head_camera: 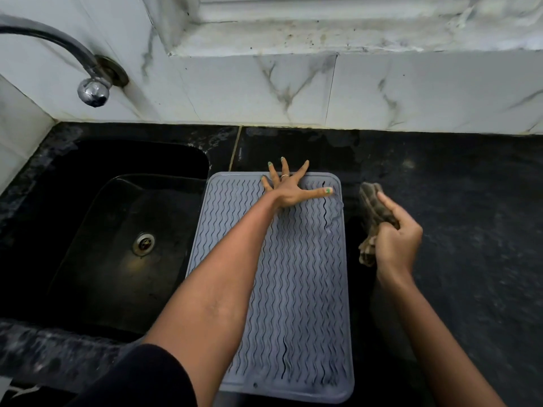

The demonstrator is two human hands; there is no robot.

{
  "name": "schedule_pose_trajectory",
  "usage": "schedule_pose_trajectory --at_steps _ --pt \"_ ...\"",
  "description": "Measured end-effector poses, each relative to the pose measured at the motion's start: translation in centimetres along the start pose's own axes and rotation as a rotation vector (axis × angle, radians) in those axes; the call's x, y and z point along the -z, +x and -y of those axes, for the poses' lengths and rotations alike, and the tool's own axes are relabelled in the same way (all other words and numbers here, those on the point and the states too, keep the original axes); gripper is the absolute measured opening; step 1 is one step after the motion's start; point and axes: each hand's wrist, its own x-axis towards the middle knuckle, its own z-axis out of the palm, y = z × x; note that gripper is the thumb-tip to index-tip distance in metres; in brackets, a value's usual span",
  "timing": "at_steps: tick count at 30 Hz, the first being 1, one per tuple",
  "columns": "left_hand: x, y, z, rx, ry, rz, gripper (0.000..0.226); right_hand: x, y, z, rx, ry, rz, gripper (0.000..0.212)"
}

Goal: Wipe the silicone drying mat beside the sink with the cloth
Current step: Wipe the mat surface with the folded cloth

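A grey silicone drying mat [299, 289] with wavy ridges lies on the black counter, just right of the sink. My left hand [289, 188] presses flat on the mat's far end, fingers spread wide, some fingertips reaching past the far rim. My right hand [395, 245] is off the mat's right edge, above the counter, closed around a bunched brown striped cloth [372, 205]. The cloth sticks out above and below my fist and is apart from the mat. A little water glistens near the mat's far right corner.
The dark sink [123, 230] with a metal drain lies left of the mat. A chrome tap [88, 80] comes out of the marble-tiled wall [293, 92] at the back. The black counter [470, 230] stretches to the right.
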Motion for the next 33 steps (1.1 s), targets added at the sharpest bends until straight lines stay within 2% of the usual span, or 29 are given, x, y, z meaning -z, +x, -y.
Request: schedule_pose_trajectory --at_steps 3,7,9,13,18,23,25,28,30,31,33 --pt "-0.1 0.2 0.2 0.01 0.135 0.049 0.125 -1.4 1.2 0.6 0.019 -0.022 -0.044 0.06" --pt "-1.1 0.4 -0.1 0.03 0.305 0.001 0.14 -3.9 1.6 -0.3 0.118 -0.259 0.009 0.056" --pt "-1.2 0.5 -0.2 0.041 0.308 -0.016 0.133 -5.0 1.7 -1.5 0.178 -0.408 0.066 0.056" --pt "-1.1 0.3 -0.3 0.047 0.252 -0.052 0.107 -6.2 1.1 -3.7 0.404 -0.974 0.265 0.067" --pt "-1.0 -0.1 -0.7 0.04 0.19 -0.063 0.105 -3.7 -2.9 -5.0 0.555 -1.191 0.28 0.06" --pt "-1.1 -0.2 -0.7 0.031 0.152 -0.075 0.109 1.3 -10.8 -5.9 0.64 -1.21 0.288 0.064" --pt "-1.2 -0.1 -0.6 0.026 0.163 -0.073 0.108 2.6 -12.0 -5.2 0.589 -1.211 0.345 0.059" --pt "-1.2 0.0 -0.7 0.035 0.175 -0.061 0.109 2.0 -9.6 -2.2 0.408 -0.998 0.314 0.037" --pt "-1.1 0.1 -0.6 0.04 0.18 -0.046 0.107 -0.5 -6.3 0.0 0.396 -0.771 0.147 0.039" --pt "-1.0 0.1 -0.6 0.04 0.19 -0.049 0.103 -2.3 -4.2 0.6 0.435 -0.731 0.085 0.042" --pt "-1.0 0.0 -0.4 0.035 0.204 -0.066 0.09 -6.1 -0.3 1.1 0.471 -0.811 0.128 0.048"
